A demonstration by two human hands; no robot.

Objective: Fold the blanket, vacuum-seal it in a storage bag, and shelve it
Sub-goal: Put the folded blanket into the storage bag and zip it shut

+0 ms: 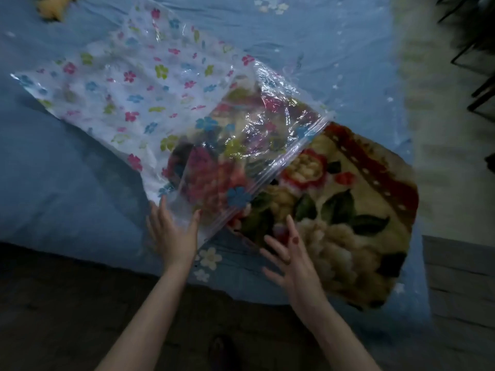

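Note:
A folded fleece blanket (345, 223) with a red, cream and green flower pattern lies on the bed, its far half inside a clear storage bag (128, 87) printed with small coloured flowers. The bag's open zip mouth (270, 172) crosses the blanket diagonally. My left hand (171, 231) is spread with straight fingers at the near corner of the bag's mouth, touching the plastic. My right hand (289, 261) is spread open at the blanket's near edge, fingers straight, holding nothing.
A blue bedsheet (321, 44) with small white flowers covers the bed. A yellow object (52, 8) lies at the far left corner. To the right are pale floor and dark metal legs (476, 49). Dark floor lies below the bed's near edge.

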